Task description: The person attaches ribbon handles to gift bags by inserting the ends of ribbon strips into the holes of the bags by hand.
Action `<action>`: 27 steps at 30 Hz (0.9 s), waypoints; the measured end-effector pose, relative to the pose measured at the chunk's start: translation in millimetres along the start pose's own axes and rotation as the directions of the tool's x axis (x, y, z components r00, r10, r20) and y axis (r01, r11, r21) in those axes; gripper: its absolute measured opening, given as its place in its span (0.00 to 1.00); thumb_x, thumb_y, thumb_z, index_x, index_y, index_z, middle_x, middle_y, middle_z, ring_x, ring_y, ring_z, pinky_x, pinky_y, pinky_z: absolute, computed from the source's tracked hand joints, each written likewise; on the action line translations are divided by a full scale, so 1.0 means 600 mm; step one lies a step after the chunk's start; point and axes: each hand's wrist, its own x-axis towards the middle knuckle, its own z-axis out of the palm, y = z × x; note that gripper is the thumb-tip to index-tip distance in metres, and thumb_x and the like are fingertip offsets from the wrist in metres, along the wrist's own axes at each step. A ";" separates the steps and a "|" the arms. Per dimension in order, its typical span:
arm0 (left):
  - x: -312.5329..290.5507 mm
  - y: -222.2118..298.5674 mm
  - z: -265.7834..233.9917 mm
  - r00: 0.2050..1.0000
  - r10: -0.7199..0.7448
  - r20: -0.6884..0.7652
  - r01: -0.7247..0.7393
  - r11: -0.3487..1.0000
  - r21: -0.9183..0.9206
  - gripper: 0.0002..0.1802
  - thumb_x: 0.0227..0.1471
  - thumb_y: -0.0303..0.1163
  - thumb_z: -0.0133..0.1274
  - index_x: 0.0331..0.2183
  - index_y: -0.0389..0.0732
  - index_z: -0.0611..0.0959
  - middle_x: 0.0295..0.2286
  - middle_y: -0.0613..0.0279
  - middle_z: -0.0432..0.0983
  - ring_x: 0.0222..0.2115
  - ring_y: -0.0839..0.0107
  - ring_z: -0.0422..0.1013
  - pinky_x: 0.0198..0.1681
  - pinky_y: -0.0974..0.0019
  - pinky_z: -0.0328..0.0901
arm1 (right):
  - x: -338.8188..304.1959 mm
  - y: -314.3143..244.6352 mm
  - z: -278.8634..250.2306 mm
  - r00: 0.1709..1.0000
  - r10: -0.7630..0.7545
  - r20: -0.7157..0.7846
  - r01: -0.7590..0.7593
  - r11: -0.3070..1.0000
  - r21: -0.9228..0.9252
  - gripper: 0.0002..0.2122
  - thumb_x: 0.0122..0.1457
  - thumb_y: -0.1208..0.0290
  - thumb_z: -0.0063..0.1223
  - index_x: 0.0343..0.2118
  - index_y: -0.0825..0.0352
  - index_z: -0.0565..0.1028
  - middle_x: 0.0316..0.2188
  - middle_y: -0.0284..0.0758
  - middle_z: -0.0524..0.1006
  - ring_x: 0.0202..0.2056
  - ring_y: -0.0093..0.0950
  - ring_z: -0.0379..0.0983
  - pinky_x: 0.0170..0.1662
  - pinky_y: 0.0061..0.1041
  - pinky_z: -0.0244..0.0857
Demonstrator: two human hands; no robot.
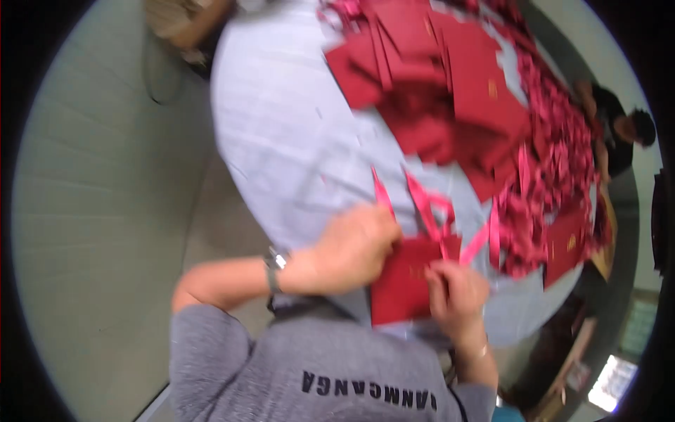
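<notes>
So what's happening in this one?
A person works over a flat red bag at a white-covered table. Their left hand is at its upper left corner, their right hand on its right side; blur hides the exact grip. Pink ribbon lies beyond its top edge. Farther off are piled red bags and tangled pink ribbons.

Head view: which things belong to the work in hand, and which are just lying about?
In the work:
flat red piece between left hand and right hand
pink ribbon at its top
probably the red pile and ribbon heap

Apparently apart:
yellowish piece by the table's right edge, blurred
wristwatch, just worn
</notes>
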 end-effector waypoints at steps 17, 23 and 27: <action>0.070 0.048 0.011 0.973 0.231 0.007 -0.231 0.969 0.091 0.06 0.39 0.21 0.50 0.26 0.37 0.77 0.26 0.52 0.71 0.33 0.52 0.69 0.36 0.55 0.64 | -0.004 0.056 -0.132 0.958 -0.115 -0.263 0.018 0.939 -0.344 0.09 0.54 0.66 0.59 0.29 0.66 0.75 0.23 0.36 0.71 0.26 0.35 0.67 0.29 0.31 0.59; 0.108 0.024 0.042 0.955 0.164 0.246 -0.186 0.980 0.066 0.07 0.38 0.21 0.50 0.26 0.36 0.78 0.28 0.52 0.73 0.35 0.53 0.70 0.37 0.55 0.65 | -0.010 0.072 -0.129 0.907 0.090 -0.411 -0.138 0.986 -0.089 0.11 0.58 0.66 0.56 0.29 0.71 0.72 0.35 0.39 0.71 0.41 0.35 0.68 0.46 0.30 0.60; 0.116 0.007 0.071 0.953 0.122 0.276 -0.124 0.992 -0.010 0.08 0.37 0.21 0.50 0.27 0.37 0.79 0.29 0.52 0.75 0.36 0.53 0.71 0.37 0.55 0.66 | -0.011 0.091 -0.064 0.965 0.207 -0.161 -0.109 0.875 0.472 0.11 0.62 0.66 0.51 0.28 0.70 0.70 0.32 0.37 0.74 0.40 0.32 0.70 0.46 0.28 0.63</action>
